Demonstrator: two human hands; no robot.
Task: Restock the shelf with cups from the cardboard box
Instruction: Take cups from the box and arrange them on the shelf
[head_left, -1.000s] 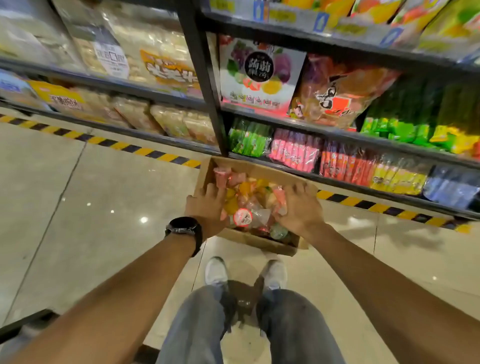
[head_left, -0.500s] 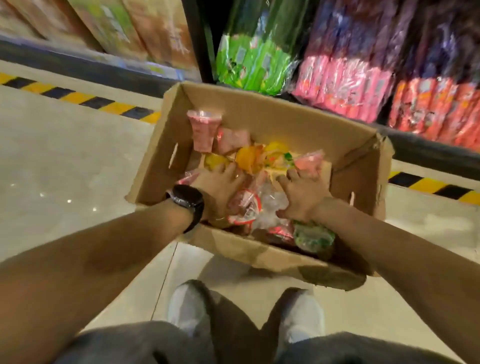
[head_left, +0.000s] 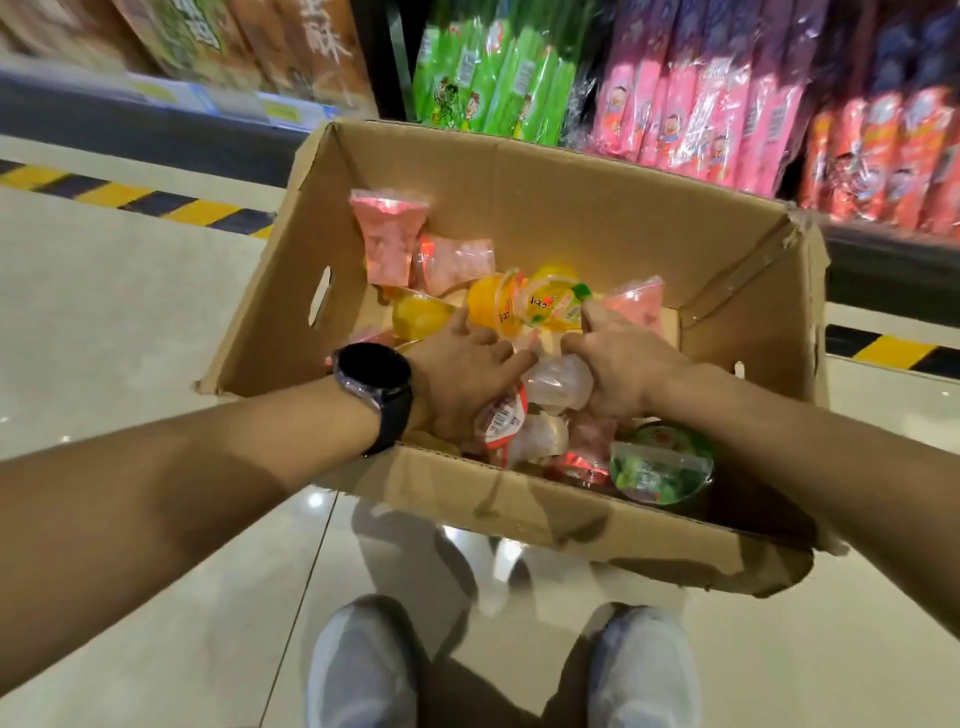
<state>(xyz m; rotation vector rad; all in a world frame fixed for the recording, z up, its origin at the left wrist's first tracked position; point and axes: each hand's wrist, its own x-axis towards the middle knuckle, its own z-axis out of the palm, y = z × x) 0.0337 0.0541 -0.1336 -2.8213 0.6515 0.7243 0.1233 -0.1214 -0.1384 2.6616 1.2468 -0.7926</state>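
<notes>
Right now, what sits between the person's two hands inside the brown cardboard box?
In the head view, a clear plastic cup lies between the left hand and right hand, with a red-and-white-lidded cup just nearer the person.

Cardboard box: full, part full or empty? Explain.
Partly full: cups lie in a loose heap on the bottom, and the cardboard box walls stand bare above them.
</notes>
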